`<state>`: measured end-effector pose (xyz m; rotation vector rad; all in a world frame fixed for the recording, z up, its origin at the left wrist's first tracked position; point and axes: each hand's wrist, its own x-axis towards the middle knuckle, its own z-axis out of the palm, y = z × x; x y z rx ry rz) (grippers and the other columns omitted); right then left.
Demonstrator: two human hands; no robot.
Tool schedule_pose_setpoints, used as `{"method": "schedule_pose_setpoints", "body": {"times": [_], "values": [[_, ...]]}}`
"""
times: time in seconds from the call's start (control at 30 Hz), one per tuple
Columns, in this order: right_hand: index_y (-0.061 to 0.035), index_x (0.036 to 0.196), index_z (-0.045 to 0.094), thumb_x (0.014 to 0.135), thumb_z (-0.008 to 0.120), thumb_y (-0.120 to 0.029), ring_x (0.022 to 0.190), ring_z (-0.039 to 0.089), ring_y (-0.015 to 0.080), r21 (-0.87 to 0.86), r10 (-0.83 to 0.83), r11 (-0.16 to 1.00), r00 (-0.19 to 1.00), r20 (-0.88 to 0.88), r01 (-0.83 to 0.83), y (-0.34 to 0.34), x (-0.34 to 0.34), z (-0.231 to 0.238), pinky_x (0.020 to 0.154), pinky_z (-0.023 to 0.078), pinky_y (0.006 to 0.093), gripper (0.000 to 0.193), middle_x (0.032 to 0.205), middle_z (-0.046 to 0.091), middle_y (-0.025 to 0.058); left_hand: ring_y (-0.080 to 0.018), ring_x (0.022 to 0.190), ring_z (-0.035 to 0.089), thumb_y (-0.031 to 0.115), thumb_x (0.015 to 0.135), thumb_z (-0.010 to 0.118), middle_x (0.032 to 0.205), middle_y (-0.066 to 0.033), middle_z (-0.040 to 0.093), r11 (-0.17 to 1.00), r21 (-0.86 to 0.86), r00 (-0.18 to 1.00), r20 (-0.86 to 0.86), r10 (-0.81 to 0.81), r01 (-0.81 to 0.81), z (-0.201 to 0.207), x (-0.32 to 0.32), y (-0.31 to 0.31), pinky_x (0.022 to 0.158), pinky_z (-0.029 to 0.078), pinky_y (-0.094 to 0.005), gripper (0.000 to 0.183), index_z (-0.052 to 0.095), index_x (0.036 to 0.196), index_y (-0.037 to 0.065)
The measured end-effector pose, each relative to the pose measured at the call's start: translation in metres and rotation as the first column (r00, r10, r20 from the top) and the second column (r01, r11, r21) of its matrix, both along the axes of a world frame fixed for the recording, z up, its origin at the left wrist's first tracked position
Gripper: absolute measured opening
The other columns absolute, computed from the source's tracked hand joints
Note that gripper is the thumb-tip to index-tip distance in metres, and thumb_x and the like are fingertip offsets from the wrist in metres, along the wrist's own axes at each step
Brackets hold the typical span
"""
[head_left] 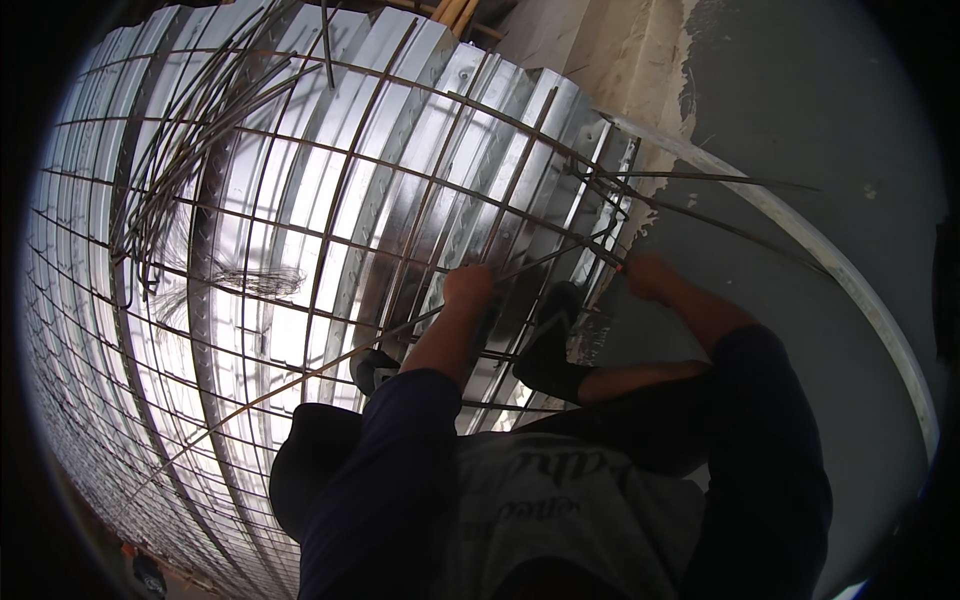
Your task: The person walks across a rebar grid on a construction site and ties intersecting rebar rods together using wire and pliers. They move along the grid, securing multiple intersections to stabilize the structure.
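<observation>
A long thin steel reinforcing bar runs diagonally across a grid of rusty bars over ribbed metal decking. My left hand is closed around this bar near the middle of the view. To the right, by the edge of the decking, my right hand is closed beside the bent bar ends. A small red spot and a dark thin piece show at its fingers; what it holds is too dark and small to name. My shoes rest among the bars.
A loose bundle of bent steel rods lies on the grid at the upper left, with a bunch of thin tie wire below it. Two bars stick out over the grey surface at right, where a pale curved-looking strip runs along.
</observation>
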<state>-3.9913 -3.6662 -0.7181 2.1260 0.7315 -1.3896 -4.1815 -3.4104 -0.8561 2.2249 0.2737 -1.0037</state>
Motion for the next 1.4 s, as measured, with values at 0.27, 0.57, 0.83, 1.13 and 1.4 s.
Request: {"method": "schedule_pose_setpoints", "body": {"times": [0.27,0.57,0.83,1.13,1.4], "values": [[0.0007,0.097,0.064,0.085,0.063,-0.035,0.075,0.062,0.025,0.268,-0.485,0.832,0.871,-0.074,0.486,-0.07,-0.013,-0.041,0.073,0.049,0.0411,0.038,0.083,0.065,0.0155,-0.0302,0.088,0.068,0.018,0.086,0.049,0.097,-0.0151,0.069,0.999,0.015,0.999,-0.019,-0.042,0.042,-0.002,0.003,-0.002,0.077,0.054,-0.0413,0.023,0.068,0.095,0.009],[-0.0049,0.093,0.062,0.088,0.062,-0.036,0.071,0.062,0.0213,-0.222,-0.933,0.245,0.167,-0.319,0.944,-0.042,-0.01,-0.017,0.066,0.053,0.0394,0.031,0.077,0.062,0.0096,-0.0292,0.096,0.061,0.021,0.085,0.052,0.105,-0.0118,0.06,0.993,-0.096,0.917,0.398,-0.026,0.07,0.02,0.051,-0.071,0.074,0.051,-0.0447,0.035,0.051,0.119,0.016],[-0.0025,0.101,0.058,0.09,0.06,-0.029,0.067,0.064,0.0235,-0.27,-0.923,0.087,-0.024,-0.383,0.959,-0.046,-0.016,-0.016,0.062,0.056,0.0401,0.028,0.08,0.061,0.0089,-0.0329,0.129,0.038,0.023,0.084,0.058,0.136,-0.006,0.047,0.976,-0.042,0.735,0.664,-0.133,0.215,0.031,0.098,-0.148,0.097,0.034,-0.0534,0.058,0.039,0.138,0.022],[-0.0008,0.108,0.058,0.089,0.062,-0.031,0.072,0.066,0.0245,-0.292,-0.915,0.034,-0.087,-0.394,0.956,-0.048,-0.017,-0.016,0.064,0.056,0.0407,0.036,0.085,0.064,0.0108,-0.0218,0.106,0.056,0.025,0.081,0.061,0.102,-0.0027,0.066,0.914,-0.098,0.795,0.537,-0.284,0.393,0.023,0.129,-0.167,0.099,0.034,-0.0462,0.023,0.067,0.104,0.022],[0.0032,0.117,0.054,0.09,0.05,-0.034,0.091,0.064,0.0341,0.013,-0.098,0.995,0.995,0.035,0.098,0.034,-0.035,0.061,0.075,0.051,0.0475,0.046,0.102,0.063,0.021,-0.023,0.106,0.056,0.026,0.073,0.072,0.102,-0.0044,0.066,0.901,-0.118,0.834,0.445,-0.327,0.417,0.031,0.139,-0.166,0.099,0.035,-0.0446,0.023,0.07,0.094,0.018]]}}
